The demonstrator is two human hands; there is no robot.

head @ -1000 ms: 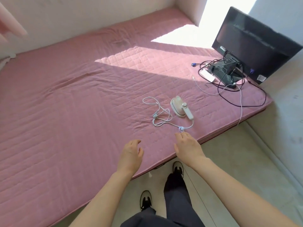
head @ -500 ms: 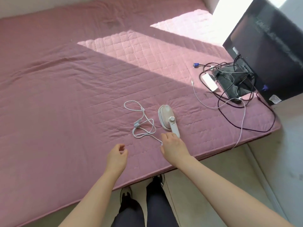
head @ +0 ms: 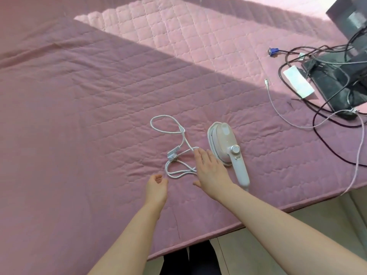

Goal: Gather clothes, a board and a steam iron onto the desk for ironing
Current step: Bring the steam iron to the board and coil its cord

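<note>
A small white handheld steam iron (head: 226, 147) lies on its side on the pink quilted mattress (head: 89, 100), handle pointing toward me. Its white cord (head: 178, 147) lies in loose loops to its left, the plug among them. My right hand (head: 210, 171) hovers flat, fingers spread, over the cord just left of the iron's handle, holding nothing. My left hand (head: 155, 188) is lower left of the cord with fingers loosely curled and nothing in it. No clothes or board are in view.
At the right edge a black monitor (head: 349, 20) stands on the mattress with a tangle of black and white cables (head: 321, 108) and a white adapter (head: 298, 81). Pale floor (head: 309, 221) shows below the mattress's near edge.
The view has closed in on the bed. Both hands have reached forward; my right hand went from the mattress edge to above the cord beside the iron's handle.
</note>
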